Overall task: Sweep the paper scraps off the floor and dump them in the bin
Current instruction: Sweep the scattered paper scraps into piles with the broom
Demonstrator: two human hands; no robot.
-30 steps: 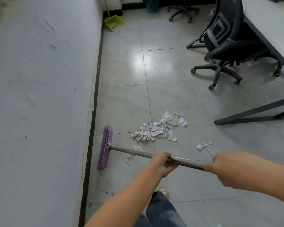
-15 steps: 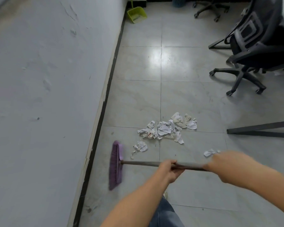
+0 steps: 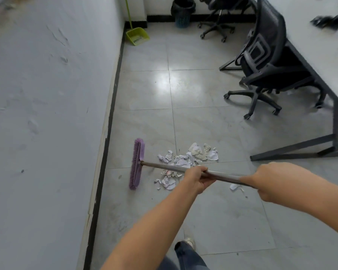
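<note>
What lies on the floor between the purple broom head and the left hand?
In the head view, crumpled paper scraps lie there, below the broom handle, between broom head and left hand.

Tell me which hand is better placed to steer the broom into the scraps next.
Probably the left hand: it grips the broom handle nearer the head, beside the scraps. The right hand holds the far end.
</note>
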